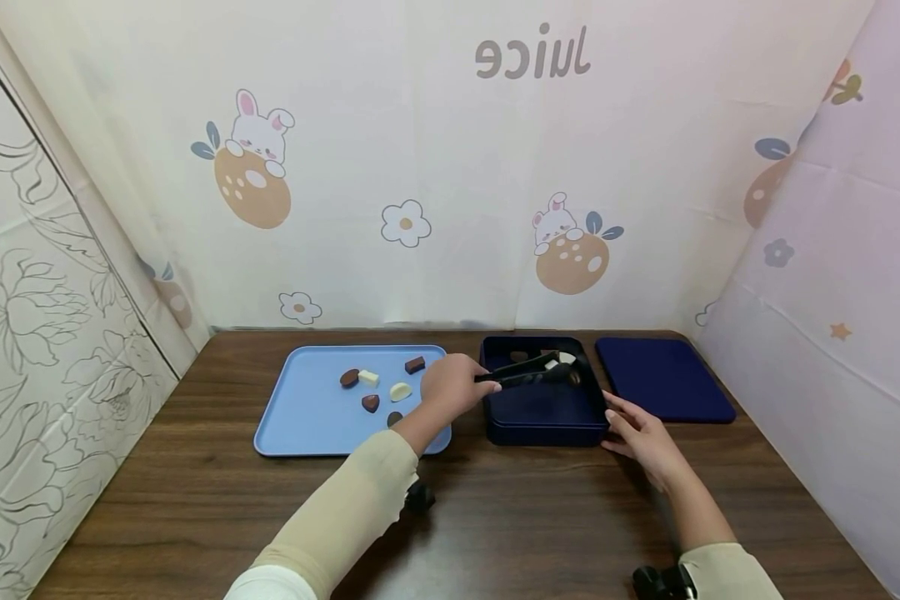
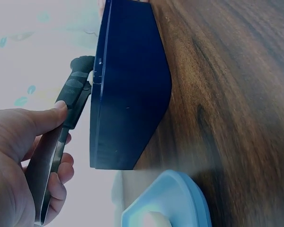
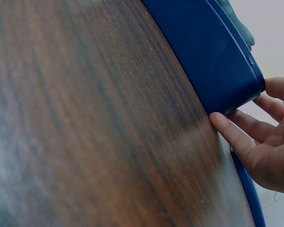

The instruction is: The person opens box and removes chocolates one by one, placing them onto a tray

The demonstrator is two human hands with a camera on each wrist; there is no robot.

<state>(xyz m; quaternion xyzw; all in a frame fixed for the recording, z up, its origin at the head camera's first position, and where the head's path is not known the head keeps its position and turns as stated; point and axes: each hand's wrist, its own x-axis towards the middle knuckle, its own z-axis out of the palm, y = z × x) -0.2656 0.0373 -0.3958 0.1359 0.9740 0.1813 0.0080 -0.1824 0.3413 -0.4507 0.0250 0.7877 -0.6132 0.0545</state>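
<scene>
My left hand [image 1: 453, 385] grips black-and-metal tongs [image 2: 49, 156], thumb on one arm and fingers curled round the other. In the head view the tongs reach over the rim into a dark blue box [image 1: 543, 435]. Close to their tips is a white piece [image 1: 567, 358], apparently chocolate; whether the tips clasp it I cannot tell. A dark piece [image 1: 519, 356] lies at the box's back left. My right hand [image 1: 645, 437] touches the box's front right corner, with fairly straight fingers along the side and the thumb near the rim [image 3: 263, 87].
Left of the box, a light blue tray [image 1: 307, 417] carries several chocolates, among them a brown oval [image 1: 349, 378], a dark heart [image 1: 371, 403] and a cream one [image 1: 400, 391]. A flat dark blue lid [image 1: 663, 379] lies right of the box. Printed cloth [image 1: 450, 275] hangs behind the wooden table [image 1: 525, 525].
</scene>
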